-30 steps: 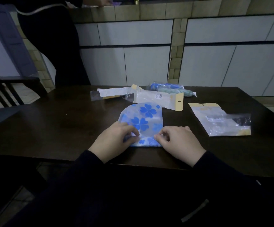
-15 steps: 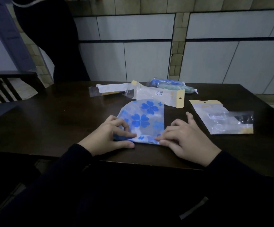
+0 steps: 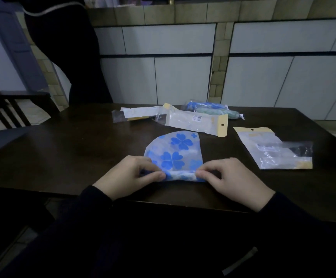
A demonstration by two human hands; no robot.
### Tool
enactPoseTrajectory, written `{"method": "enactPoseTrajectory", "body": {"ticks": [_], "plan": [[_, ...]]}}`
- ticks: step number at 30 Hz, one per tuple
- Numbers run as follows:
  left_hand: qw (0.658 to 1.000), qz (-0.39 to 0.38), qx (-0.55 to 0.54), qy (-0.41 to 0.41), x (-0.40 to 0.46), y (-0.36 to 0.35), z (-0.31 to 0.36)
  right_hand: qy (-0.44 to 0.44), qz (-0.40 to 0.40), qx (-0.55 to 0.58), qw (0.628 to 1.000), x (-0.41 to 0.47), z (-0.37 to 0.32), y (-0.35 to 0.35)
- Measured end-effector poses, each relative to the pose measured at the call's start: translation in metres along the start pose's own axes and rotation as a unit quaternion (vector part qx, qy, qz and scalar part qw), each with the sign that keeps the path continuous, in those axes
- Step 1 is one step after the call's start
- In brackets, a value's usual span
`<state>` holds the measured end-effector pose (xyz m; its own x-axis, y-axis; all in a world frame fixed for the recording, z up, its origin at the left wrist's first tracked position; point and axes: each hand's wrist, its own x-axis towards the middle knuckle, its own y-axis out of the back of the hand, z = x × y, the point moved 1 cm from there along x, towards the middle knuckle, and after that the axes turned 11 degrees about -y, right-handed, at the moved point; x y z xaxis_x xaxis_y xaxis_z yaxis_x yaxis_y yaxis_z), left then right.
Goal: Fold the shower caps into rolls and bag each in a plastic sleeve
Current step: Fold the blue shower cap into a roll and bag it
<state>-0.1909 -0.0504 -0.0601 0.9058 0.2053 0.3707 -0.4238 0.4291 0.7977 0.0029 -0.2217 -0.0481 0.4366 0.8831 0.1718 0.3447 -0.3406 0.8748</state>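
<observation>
Both hands are pinched shut on the near edge of the one flat shower cap [image 3: 175,152], left hand [image 3: 130,174] and right hand [image 3: 233,180] each nipping an end of the little roll started there, near the table's [image 3: 62,153] 6 o'clock edge. Three plastic sleeves lie around: one [image 3: 198,122] at 12 o'clock just past the cap, one [image 3: 137,115] at 11, one [image 3: 273,151] at 3. At 1 o'clock there's a bagged bundle [image 3: 213,110], looks like two rolls, but it's too dim to be sure, and someone in dark clothes [image 3: 66,47] stands at 10, cut off up top.
</observation>
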Motion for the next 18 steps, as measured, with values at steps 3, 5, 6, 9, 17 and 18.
{"method": "enactPoseTrajectory", "body": {"ticks": [3,5,6,9,17,18], "plan": [[0.997,-0.008,0.013,0.081,0.01,0.002,-0.002,-0.082,-0.068,0.034,0.994,0.015,-0.004,0.003],[0.993,-0.019,0.032,0.11,0.016,0.002,-0.002,-0.114,-0.088,0.025,0.989,0.021,-0.009,0.002],[0.992,-0.02,0.042,0.115,0.018,0.002,-0.001,-0.118,-0.089,0.021,0.989,0.023,-0.008,0.001],[0.99,-0.007,0.087,0.11,0.018,0.0,0.004,-0.11,-0.063,0.009,0.992,0.02,-0.005,-0.003],[0.983,0.081,0.15,-0.074,0.008,-0.015,-0.002,0.089,0.096,-0.083,0.988,0.008,0.0,-0.019],[0.986,0.07,0.131,-0.07,0.007,-0.013,-0.004,0.085,0.08,-0.091,0.989,0.008,-0.001,-0.017]]}}
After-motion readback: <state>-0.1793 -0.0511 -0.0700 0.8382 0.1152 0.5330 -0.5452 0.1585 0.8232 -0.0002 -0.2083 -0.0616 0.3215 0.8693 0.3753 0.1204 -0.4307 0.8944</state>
